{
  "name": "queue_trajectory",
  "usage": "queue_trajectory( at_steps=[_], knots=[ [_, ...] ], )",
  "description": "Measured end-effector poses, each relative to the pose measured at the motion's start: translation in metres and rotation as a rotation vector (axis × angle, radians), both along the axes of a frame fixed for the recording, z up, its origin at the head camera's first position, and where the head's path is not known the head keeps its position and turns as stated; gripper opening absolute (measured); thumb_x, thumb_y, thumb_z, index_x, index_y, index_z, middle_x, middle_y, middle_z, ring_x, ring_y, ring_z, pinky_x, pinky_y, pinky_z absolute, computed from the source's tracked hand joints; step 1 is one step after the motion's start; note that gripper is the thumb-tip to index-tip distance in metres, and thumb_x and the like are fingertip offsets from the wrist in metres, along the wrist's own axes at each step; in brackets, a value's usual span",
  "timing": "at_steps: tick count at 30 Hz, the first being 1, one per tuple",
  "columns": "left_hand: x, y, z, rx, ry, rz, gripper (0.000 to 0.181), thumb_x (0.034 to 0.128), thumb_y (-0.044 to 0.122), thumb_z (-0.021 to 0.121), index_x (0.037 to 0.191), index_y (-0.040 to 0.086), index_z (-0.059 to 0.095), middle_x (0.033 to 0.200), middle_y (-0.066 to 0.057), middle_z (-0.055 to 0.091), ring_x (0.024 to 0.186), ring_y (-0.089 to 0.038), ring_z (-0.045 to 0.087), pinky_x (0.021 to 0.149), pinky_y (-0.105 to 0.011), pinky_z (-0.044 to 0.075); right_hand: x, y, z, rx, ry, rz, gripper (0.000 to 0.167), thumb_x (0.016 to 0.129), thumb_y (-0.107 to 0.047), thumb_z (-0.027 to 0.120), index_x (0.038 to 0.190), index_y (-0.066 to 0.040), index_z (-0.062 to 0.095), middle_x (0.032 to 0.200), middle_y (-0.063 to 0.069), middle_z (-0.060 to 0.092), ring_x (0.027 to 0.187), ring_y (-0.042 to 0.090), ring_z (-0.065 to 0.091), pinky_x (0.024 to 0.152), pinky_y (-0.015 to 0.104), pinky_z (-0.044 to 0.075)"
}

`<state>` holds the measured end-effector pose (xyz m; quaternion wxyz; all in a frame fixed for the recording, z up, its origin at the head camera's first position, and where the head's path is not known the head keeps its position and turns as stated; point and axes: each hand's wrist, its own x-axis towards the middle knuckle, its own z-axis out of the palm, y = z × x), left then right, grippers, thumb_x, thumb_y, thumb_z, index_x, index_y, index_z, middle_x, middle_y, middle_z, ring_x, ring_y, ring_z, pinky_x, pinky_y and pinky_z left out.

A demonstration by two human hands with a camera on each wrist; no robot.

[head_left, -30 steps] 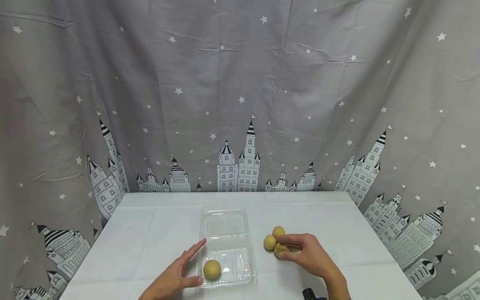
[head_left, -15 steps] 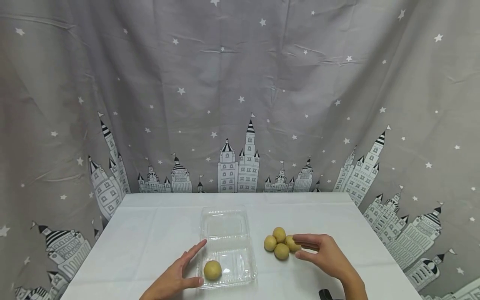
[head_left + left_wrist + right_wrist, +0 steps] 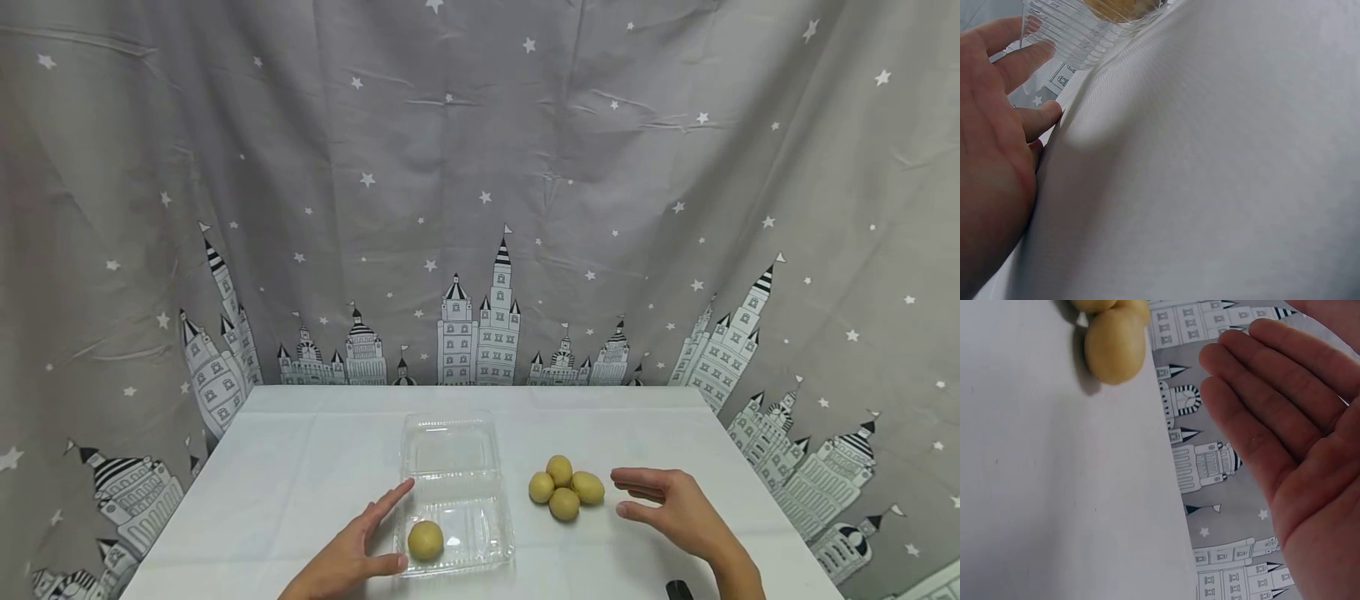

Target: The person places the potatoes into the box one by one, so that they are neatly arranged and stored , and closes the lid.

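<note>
A clear plastic clamshell box (image 3: 476,533) lies open on the white table, its lid (image 3: 450,446) folded back on the far side. One round yellow-brown potato (image 3: 425,541) sits in the near left part of its base. My left hand (image 3: 347,552) is at the box's left side, fingers and thumb spread; in the left wrist view the fingertips (image 3: 1038,53) are at the ribbed wall. Several more potatoes (image 3: 564,504) huddle to the right of the box, among them an oval one (image 3: 588,488). My right hand (image 3: 675,510) hovers right of them, fingers extended, holding nothing.
The white table (image 3: 315,467) ends at a grey curtain (image 3: 480,150) printed with stars and castles. A small black object (image 3: 678,590) shows by the right wrist at the lower edge of the head view.
My right hand has drawn away to the right from the potatoes, so the oval one it covered now shows. The left hand, the box and the potato inside stay put.
</note>
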<state>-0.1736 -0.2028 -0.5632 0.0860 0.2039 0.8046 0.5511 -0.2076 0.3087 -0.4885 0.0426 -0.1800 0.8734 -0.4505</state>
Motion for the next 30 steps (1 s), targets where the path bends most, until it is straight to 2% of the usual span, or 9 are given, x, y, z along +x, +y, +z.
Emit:
queue_trajectory(
  at_steps=[3, 9, 15, 20, 25, 30],
  knots=[
    [-0.001, -0.001, -0.001, 0.008, 0.032, -0.006, 0.092, 0.0937, 0.022, 0.083, 0.172, 0.014, 0.036, 0.180, -0.015, 0.031, 0.165, -0.003, 0.016, 0.109, 0.007, 0.001, -0.002, 0.004, -0.001, -0.003, -0.006, -0.009, 0.049, 0.096, -0.025, 0.087, 0.138, -0.003, 0.074, 0.137, 0.020, 0.076, 0.124, 0.037, 0.076, 0.102, 0.039, 0.064],
    [-0.002, -0.002, -0.002, 0.009, 0.053, -0.006, 0.093, 0.0925, 0.019, 0.083, 0.172, 0.018, 0.037, 0.180, -0.011, 0.033, 0.164, -0.002, 0.018, 0.112, 0.007, 0.002, -0.007, 0.012, -0.007, 0.010, 0.002, -0.031, 0.050, 0.095, -0.022, 0.088, 0.137, 0.000, 0.073, 0.136, 0.023, 0.075, 0.123, 0.034, 0.077, 0.101, 0.033, 0.065],
    [-0.001, -0.002, -0.003, 0.018, 0.106, -0.017, 0.091, 0.0929, 0.018, 0.083, 0.172, 0.017, 0.038, 0.179, -0.011, 0.036, 0.165, -0.002, 0.020, 0.114, 0.005, 0.002, -0.012, 0.019, -0.015, 0.021, -0.033, -0.048, 0.051, 0.094, -0.022, 0.088, 0.138, 0.000, 0.073, 0.137, 0.024, 0.074, 0.124, 0.033, 0.076, 0.101, 0.028, 0.064],
    [-0.001, -0.001, -0.002, 0.024, 0.092, -0.013, 0.092, 0.0919, 0.019, 0.084, 0.171, 0.015, 0.038, 0.179, -0.011, 0.036, 0.163, 0.002, 0.019, 0.113, 0.006, 0.002, -0.017, 0.023, -0.021, 0.009, -0.042, -0.047, 0.052, 0.094, -0.020, 0.088, 0.139, 0.001, 0.072, 0.138, 0.025, 0.074, 0.125, 0.035, 0.076, 0.101, 0.029, 0.064],
    [-0.001, 0.001, 0.000, 0.035, 0.091, -0.006, 0.093, 0.0904, 0.019, 0.085, 0.170, 0.010, 0.039, 0.177, -0.020, 0.036, 0.161, 0.006, 0.020, 0.113, 0.006, 0.002, -0.022, 0.023, -0.028, -0.006, -0.026, -0.041, 0.052, 0.093, -0.016, 0.089, 0.139, 0.003, 0.072, 0.138, 0.025, 0.074, 0.124, 0.031, 0.076, 0.103, 0.034, 0.064],
    [-0.001, 0.002, 0.000, 0.030, 0.094, 0.002, 0.093, 0.0895, 0.019, 0.086, 0.169, 0.007, 0.039, 0.176, -0.023, 0.036, 0.160, 0.007, 0.021, 0.113, 0.006, 0.002, -0.028, 0.022, -0.035, -0.039, -0.027, -0.027, 0.053, 0.093, -0.015, 0.089, 0.139, 0.003, 0.071, 0.138, 0.024, 0.074, 0.126, 0.037, 0.075, 0.104, 0.038, 0.063]
  ],
)
